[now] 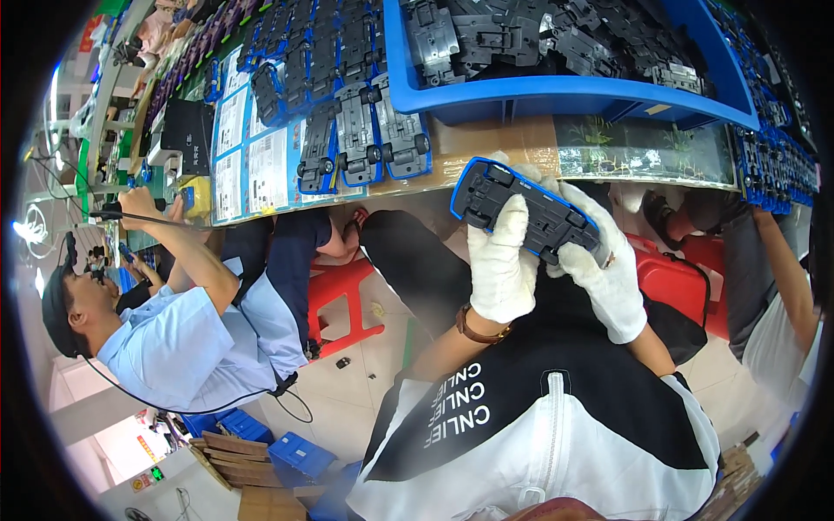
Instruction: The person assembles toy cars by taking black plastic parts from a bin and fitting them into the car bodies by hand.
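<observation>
Between my two white-gloved hands is a toy car (532, 211), a blue body with its black underside turned up. My left hand (504, 269) grips its near side, the thumb lying across the black base. At the other end my right hand (601, 269) closes around the car, thumb on the base and fingers along the far edge. The fingers beneath the car are mostly hidden. The car is held above my lap, just off the table's front edge.
A blue bin (573, 85) full of black car bases stands ahead on the table. Left of it, toy cars (356, 130) lie underside up in rows. More blue cars (773, 165) fill the right. A co-worker (182, 321) sits at left, another person (773, 286) at right.
</observation>
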A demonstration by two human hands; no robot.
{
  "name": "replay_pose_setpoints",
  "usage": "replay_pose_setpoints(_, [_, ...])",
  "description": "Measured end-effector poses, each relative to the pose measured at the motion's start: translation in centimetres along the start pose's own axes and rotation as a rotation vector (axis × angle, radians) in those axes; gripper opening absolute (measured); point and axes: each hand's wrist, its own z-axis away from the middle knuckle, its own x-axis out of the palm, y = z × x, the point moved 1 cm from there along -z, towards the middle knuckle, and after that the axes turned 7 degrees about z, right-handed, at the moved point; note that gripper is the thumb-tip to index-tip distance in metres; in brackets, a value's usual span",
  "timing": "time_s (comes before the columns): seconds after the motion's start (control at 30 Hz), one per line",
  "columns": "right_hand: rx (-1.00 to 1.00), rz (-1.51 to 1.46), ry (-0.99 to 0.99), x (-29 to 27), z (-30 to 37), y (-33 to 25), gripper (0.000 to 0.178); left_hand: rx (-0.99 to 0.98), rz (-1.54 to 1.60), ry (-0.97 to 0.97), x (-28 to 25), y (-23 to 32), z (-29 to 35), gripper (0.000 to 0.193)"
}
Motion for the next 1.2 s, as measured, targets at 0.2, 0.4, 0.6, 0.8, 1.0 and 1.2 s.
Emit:
replay_pose_setpoints(0.2, [-0.209, 0.183, 0.055, -0.7, -0.3, 0.7, 0.056, -0.047, 0.107, -0.093, 0.1, 0.1, 0.2, 0.052])
replay_pose_setpoints(0.4, [-0.23, 0.189, 0.052, -0.6, -0.3, 0.2, 0.046, -0.024, 0.083, -0.108, -0.1, 0.0, 0.6, 0.055])
replay_pose_setpoints(0.6, [-0.33, 0.395, 0.068, -1.0, 0.3, -0.2, 0.043, -0.047, -0.013, -0.098, 0.0, 0.0, 0.9, 0.054])
replay_pose_setpoints(0.8, [-0.42, 0.416, 0.108, -0.8, 0.3, -0.2, 0.042, -0.094, 0.063, -0.132, 0.1, 0.2, 0.7, 0.054])
replay_pose_setpoints(1.0, [-0.436, 0.494, 0.076, -1.2, 0.0, -0.8, 0.042, -0.099, 0.021, -0.092, 0.0, 0.0, 1.4, 0.053])
replay_pose_setpoints(1.2, [-0.455, 0.427, 0.074, -0.7, 0.2, 0.2, 0.041, -0.073, -0.022, -0.039, -0.7, -0.1, 1.5, 0.05])
